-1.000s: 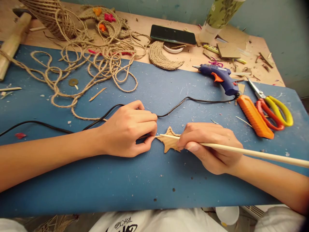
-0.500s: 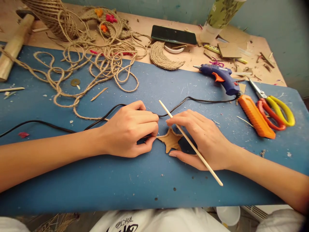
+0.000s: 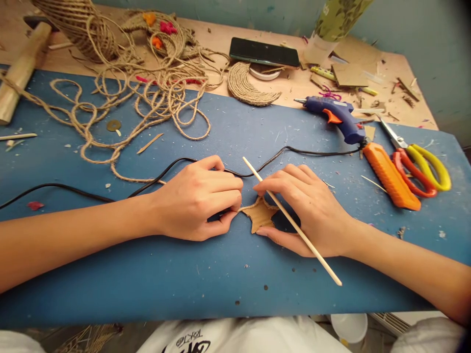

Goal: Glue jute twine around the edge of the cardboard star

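Head view of a craft bench covered by a blue mat (image 3: 147, 274). A brown cardboard star (image 3: 260, 215) lies flat on the mat between the two hands. The left hand (image 3: 195, 201) is curled over, its thumb and fingertips pinching the star's left point. The right hand (image 3: 312, 215) arches loosely over the star's right side, thumb on the mat below it and fingers half open; a thin wooden stick (image 3: 290, 223) runs slantwise under its fingers and across the star, one end jutting up-left past the fingertips and the other lying toward the mat's near edge. A black cord (image 3: 91, 195) passes under the left hand and leads right to a blue glue gun (image 3: 338, 117). Just beside the gun lie an orange utility knife (image 3: 390, 177) and scissors (image 3: 419, 164) with red and yellow handles. Loose jute twine (image 3: 147, 103) sprawls over the far left of the mat, near a twine crescent (image 3: 246, 90) and a black phone (image 3: 263, 52).
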